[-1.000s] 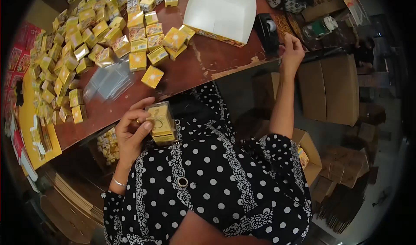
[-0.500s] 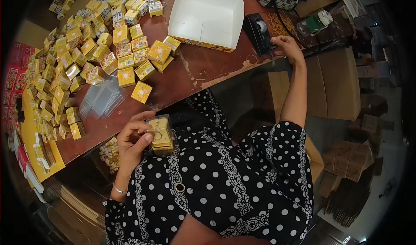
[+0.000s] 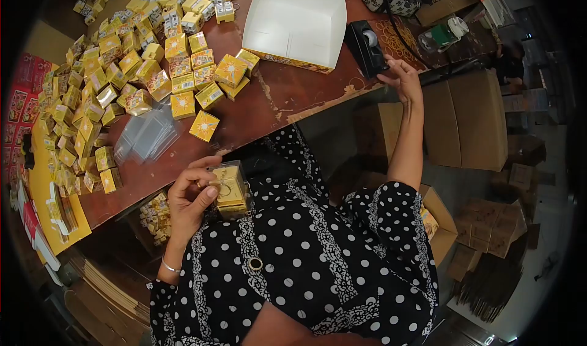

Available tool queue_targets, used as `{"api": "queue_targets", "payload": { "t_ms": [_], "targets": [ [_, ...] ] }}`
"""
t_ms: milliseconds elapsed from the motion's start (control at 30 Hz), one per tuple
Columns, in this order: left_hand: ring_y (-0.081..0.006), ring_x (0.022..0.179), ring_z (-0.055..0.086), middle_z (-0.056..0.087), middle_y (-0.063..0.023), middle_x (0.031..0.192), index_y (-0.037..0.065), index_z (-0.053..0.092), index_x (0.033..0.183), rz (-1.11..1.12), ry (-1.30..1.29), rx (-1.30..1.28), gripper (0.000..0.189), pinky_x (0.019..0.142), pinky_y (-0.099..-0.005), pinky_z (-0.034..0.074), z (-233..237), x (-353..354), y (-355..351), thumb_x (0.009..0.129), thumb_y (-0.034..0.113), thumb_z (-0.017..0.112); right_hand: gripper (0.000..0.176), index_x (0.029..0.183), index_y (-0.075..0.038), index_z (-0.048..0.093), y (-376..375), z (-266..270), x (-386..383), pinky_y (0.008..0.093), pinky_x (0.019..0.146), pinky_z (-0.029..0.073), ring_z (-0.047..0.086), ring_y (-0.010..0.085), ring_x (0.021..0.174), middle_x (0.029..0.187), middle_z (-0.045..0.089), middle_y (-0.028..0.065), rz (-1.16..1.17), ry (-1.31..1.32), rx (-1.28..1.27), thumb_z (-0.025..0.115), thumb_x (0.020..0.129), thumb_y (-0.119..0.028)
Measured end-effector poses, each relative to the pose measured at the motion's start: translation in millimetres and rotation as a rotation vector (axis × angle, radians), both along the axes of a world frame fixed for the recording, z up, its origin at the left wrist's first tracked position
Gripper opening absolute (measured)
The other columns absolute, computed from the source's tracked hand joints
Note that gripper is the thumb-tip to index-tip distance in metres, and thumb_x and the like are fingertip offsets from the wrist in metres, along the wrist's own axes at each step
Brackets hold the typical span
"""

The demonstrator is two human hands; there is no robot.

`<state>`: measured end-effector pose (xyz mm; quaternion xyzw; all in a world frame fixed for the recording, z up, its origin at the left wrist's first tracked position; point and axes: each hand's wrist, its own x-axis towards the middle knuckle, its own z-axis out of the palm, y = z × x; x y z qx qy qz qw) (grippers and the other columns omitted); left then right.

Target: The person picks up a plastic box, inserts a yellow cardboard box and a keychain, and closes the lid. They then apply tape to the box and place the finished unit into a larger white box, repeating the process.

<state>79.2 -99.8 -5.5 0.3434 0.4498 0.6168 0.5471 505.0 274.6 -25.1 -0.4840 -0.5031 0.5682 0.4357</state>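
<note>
Left hand (image 3: pixel 188 204): held one box (image 3: pixel 233 194), just off the near edge of the desk (image 3: pixel 247 121). Right hand (image 3: pixel 407 84): grip narrowly parted, beside the tape dispenser (image 3: pixel 361 45) at right; apparently mid-reach.

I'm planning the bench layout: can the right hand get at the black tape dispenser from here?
Most likely yes: the right hand has its fingertips right beside the black tape dispenser, and nothing seems to stand in between.

Head-worn view, close above torso (image 3: pixel 293 260), facing forward-down (wide, dark-rimmed) over table (image 3: pixel 244 115).
</note>
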Motion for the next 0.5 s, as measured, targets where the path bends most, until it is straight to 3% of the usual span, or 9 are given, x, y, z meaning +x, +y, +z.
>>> {"api": "queue_targets", "payload": {
  "t_ms": [133, 200, 400, 500],
  "targets": [
    [-0.0122, 0.11, 0.056, 0.055, -0.0194, 0.141, 0.002, 0.062, 0.112, -0.011, 0.003, -0.009, 0.018, 0.1, -0.0297, 0.043, -2.4, -0.4, -2.0, 0.095, 0.005, 0.069, 0.016, 0.086, 0.0, 0.065, 1.2, -22.1, 21.4, 0.0461, 0.089, 0.063, 0.066, 0.0176, 0.104, 0.131, 0.061, 0.0174, 0.052, 0.208, -0.003, 0.068, 0.097, -0.011],
    [-0.012, 0.109, 0.056, 0.055, -0.0195, 0.141, 0.002, 0.063, 0.112, -0.01, -0.001, -0.006, 0.018, 0.099, -0.0296, 0.044, -0.7, 2.8, -0.1, 0.095, 0.005, 0.069, 0.014, 0.087, 0.002, 0.067, -6.3, -29.2, 20.5, 0.0418, 0.09, 0.062, 0.067, 0.0165, 0.101, 0.135, 0.059, 0.019, 0.017, 0.236, 0.06, 0.069, 0.096, -0.01],
    [-0.0131, 0.114, 0.056, 0.055, -0.0199, 0.141, 0.002, 0.063, 0.112, -0.008, -0.006, -0.018, 0.018, 0.1, -0.0299, 0.043, -1.1, 5.1, -2.5, 0.095, 0.004, 0.069, 0.018, 0.083, 0.006, 0.066, -18.2, -39.3, 3.4, 0.0307, 0.087, 0.061, 0.067, 0.0169, 0.099, 0.14, 0.056, 0.0207, -0.147, 0.049, 0.154, 0.07, 0.095, -0.006],
    [-0.0135, 0.115, 0.056, 0.055, -0.0199, 0.141, 0.002, 0.063, 0.112, 0.006, -0.001, -0.021, 0.018, 0.1, -0.0299, 0.044, 1.2, 7.0, -3.5, 0.095, 0.003, 0.069, 0.014, 0.086, 0.007, 0.067, -18.4, -43.2, -2.5, 0.0292, 0.086, 0.061, 0.068, 0.0176, 0.099, 0.138, 0.058, 0.0215, -0.221, 0.042, 0.21, 0.071, 0.094, -0.005]
  ]
}}
